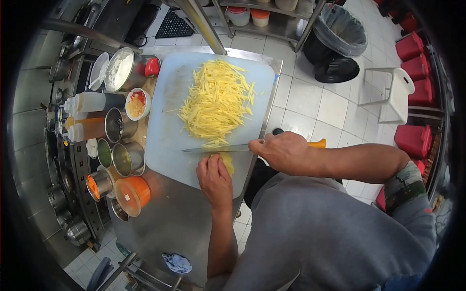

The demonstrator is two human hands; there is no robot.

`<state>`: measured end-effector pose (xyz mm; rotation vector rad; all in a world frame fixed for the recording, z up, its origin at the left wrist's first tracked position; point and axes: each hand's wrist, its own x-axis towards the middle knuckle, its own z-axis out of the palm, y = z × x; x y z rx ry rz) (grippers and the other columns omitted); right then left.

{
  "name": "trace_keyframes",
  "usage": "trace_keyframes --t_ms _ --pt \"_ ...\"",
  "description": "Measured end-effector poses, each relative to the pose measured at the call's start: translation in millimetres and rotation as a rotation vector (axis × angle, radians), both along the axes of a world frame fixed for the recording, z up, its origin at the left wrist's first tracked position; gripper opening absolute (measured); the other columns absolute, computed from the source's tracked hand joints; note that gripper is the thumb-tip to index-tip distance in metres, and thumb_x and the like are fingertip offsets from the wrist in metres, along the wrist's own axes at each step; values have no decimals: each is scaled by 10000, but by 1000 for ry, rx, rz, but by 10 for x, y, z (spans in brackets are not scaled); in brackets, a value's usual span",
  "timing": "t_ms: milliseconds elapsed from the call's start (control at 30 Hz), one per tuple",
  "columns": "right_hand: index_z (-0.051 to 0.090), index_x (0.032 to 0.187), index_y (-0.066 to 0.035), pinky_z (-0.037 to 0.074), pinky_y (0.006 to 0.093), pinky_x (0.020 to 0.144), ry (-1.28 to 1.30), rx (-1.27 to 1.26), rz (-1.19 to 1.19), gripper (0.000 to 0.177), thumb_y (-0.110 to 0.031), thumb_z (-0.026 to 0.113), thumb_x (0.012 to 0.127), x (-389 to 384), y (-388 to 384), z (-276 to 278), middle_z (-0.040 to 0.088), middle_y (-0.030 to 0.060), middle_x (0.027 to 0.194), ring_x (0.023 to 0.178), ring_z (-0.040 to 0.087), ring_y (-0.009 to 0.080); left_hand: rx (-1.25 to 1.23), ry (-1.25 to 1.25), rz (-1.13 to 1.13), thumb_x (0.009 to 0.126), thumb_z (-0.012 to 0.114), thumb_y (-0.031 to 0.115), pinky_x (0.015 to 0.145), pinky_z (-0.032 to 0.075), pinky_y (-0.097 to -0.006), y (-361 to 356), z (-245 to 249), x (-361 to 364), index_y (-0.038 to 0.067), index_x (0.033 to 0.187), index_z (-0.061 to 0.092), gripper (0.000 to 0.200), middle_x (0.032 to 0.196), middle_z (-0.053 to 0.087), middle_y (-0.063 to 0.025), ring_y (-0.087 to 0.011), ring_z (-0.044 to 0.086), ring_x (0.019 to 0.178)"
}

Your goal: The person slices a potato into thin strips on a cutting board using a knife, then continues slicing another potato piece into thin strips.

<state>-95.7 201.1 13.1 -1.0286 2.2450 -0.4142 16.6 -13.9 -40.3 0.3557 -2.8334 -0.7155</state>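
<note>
My right hand (pixel 281 151) is closed round the orange-yellow handle of a kitchen knife (pixel 233 148). Its long blade lies crosswise between a large heap of pale yellow potato strips (pixel 216 99) and the fingers of my left hand (pixel 213 180). Those fingers are bent and press down on a small stack of thin potato slices (pixel 227 166), partly hidden beneath them. Slices and strips lie on a whitish plastic cutting board (pixel 167 140), with the fresh cuts at the heap's near edge.
Left of the board stand a white bowl (pixel 138 104), a red pepper (pixel 152 67), squeeze bottles (pixel 94 102), metal containers (pixel 128 159) and an orange tub (pixel 133 195). A crumpled cloth (pixel 177 263) lies near the front. A lined bin (pixel 342 31) and white stool (pixel 395 94) stand right.
</note>
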Motion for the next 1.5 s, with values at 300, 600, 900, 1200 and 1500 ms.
trace_keyframes --t_ms 300,600,900,1200,1500 --pt "507 1192 -54 576 490 634 -81 25 -35 248 -78 569 953 72 22 170 682 208 950 773 735 376 -23 17 -13 982 645 80 909 505 -474 -20 -32 -6 31 1118 698 154 1094 642 -168 -386 611 1030" --pt "511 1179 -50 578 489 647 -75 -10 -44 250 -77 582 941 57 -36 122 688 216 958 806 741 383 34 16 -18 979 653 81 889 512 -482 -26 -11 -7 18 1084 701 132 1080 644 -170 -385 620 1025" --pt "523 1205 -53 588 483 659 -75 86 -11 299 -75 611 920 -50 -86 113 715 172 874 794 753 374 19 69 -7 996 630 102 880 507 -470 -19 -46 14 6 1078 697 142 1042 640 -175 -386 614 1004" --pt "520 1186 -62 589 452 628 -53 36 1 252 -77 590 944 -11 -38 158 688 189 899 752 745 365 60 25 41 994 647 101 910 506 -472 -8 -57 38 16 1093 700 141 1087 642 -178 -386 614 1038" --pt "520 1191 -70 592 465 621 -45 -33 -30 243 -70 574 954 52 -106 -7 677 201 926 761 741 379 43 18 29 988 645 101 915 505 -484 -12 -64 20 19 1108 704 157 1088 648 -194 -393 613 1056"
